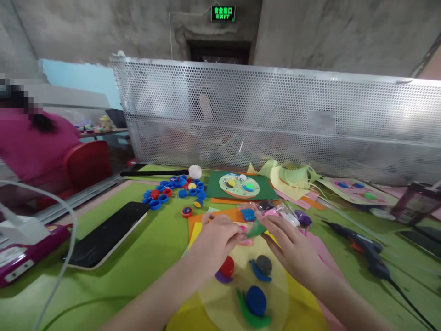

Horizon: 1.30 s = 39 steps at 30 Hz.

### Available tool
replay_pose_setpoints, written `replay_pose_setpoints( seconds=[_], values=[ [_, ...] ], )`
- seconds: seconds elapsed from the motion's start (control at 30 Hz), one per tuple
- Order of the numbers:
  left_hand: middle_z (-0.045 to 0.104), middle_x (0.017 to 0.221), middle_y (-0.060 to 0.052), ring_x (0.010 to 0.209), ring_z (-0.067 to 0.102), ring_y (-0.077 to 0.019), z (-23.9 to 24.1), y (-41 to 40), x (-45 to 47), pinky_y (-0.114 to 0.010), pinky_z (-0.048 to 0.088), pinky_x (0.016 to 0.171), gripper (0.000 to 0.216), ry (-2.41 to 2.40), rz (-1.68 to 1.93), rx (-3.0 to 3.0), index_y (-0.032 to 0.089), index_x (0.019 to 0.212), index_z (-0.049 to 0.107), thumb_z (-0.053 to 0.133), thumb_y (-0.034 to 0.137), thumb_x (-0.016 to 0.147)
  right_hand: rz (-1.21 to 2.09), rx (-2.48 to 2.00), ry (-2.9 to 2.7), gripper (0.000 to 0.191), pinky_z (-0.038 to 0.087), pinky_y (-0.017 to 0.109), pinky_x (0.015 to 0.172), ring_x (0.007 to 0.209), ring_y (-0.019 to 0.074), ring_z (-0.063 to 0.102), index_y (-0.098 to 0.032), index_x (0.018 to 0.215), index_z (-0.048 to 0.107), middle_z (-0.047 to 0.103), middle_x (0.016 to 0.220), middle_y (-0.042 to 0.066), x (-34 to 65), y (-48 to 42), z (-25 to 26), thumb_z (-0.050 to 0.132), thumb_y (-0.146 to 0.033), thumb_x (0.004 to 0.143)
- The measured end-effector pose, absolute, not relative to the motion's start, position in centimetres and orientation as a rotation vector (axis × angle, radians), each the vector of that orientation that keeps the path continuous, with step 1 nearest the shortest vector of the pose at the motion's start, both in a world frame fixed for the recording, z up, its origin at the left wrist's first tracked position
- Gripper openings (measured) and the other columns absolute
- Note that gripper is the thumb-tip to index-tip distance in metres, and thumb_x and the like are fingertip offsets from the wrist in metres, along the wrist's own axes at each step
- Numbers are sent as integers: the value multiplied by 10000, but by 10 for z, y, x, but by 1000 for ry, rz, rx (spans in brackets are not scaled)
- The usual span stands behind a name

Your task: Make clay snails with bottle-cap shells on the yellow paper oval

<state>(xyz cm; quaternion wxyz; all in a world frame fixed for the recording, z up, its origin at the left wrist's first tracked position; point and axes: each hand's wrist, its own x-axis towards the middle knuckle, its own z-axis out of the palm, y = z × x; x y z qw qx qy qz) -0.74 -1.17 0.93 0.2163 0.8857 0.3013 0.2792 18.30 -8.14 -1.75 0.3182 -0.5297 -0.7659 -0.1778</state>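
My left hand (222, 234) and my right hand (292, 236) meet above a pale yellow oval sheet (241, 269). Between their fingertips is a soft green piece of modelling clay (257, 228); whether clear wrap covers it I cannot tell. The left fingers pinch its lower left end, while the right fingers close on its other end. Below them on the oval are snail shapes of bottle caps with clay bodies: a red cap (227, 265) on purple, a grey cap (264, 265) on blue, a blue cap (256, 300) on green. Something pink shows partly behind the hands.
Clear packets of coloured clay (279, 212) lie beyond the hands. Several loose bottle caps (161, 198) and a phone (108, 234) are left; a glue gun (365, 248) with its cord is right. A finished oval picture (239, 185) lies before a perforated metal screen (220, 110). A person (34, 138) sits far left.
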Motion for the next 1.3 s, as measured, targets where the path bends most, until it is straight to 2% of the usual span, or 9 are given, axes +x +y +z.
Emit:
replay_pose_setpoints(
  seconds=[0.07,0.13,0.2,0.27,0.43,0.63,0.9,1.03,1.3],
  values=[
    [642,719,-19,766,556,-196,10,-12,-7,-402,309,818,190,862,803,2401,164,626,594,558,182,811,-433,-1441,-1948,224,496,352,730,928,228,586,-166,1035,527,597,975,126,175,-81,-12,385,-246,881],
    [598,664,-7,704,537,-168,10,-14,-6,-336,355,741,211,865,822,2321,155,595,532,537,178,805,-335,-1514,-1920,151,485,291,563,698,190,599,-179,836,521,598,773,70,165,-82,-6,432,-298,862],
    [548,624,16,644,512,-135,10,-17,-6,-262,373,651,229,846,828,2232,161,584,475,513,194,808,-183,-1574,-1935,195,388,214,409,467,117,499,-206,678,448,515,567,-26,154,-83,-2,470,-301,847],
    [509,610,32,615,493,-115,10,-21,-6,-219,370,597,235,826,822,2153,168,591,447,501,225,812,-22,-1590,-1967,254,329,180,375,410,85,422,-210,622,382,448,498,-65,147,-84,1,472,-287,847],
    [480,600,44,594,465,-104,14,-31,-4,-197,351,568,255,742,764,1951,173,608,442,524,303,812,310,-1530,-2036,230,358,169,442,502,86,425,-210,661,351,458,578,-45,147,-88,3,358,-265,884],
    [405,614,40,628,404,-120,7,-40,5,-220,310,593,331,670,792,1885,182,585,384,506,375,825,624,-1537,-2083,224,407,259,591,642,139,501,-204,800,423,556,745,24,159,-102,3,261,-312,912],
    [454,633,26,680,421,-149,3,-53,16,-268,299,688,337,854,809,2121,182,575,377,506,351,836,378,-1533,-2136,196,405,260,557,604,147,526,-199,755,437,571,710,39,163,-111,0,268,-173,852],
    [469,624,22,671,420,-154,7,-57,15,-278,292,677,341,882,783,2106,183,567,375,493,352,838,366,-1421,-2193,228,436,272,627,694,160,559,-194,857,481,586,786,49,165,-112,-4,259,-226,895],
    [498,638,6,709,424,-163,12,-62,9,-297,284,701,326,755,767,2062,179,556,402,516,329,822,378,-1330,-2136,271,468,228,580,630,140,581,-218,790,512,604,695,12,163,-121,0,285,-298,914]
  ],
)
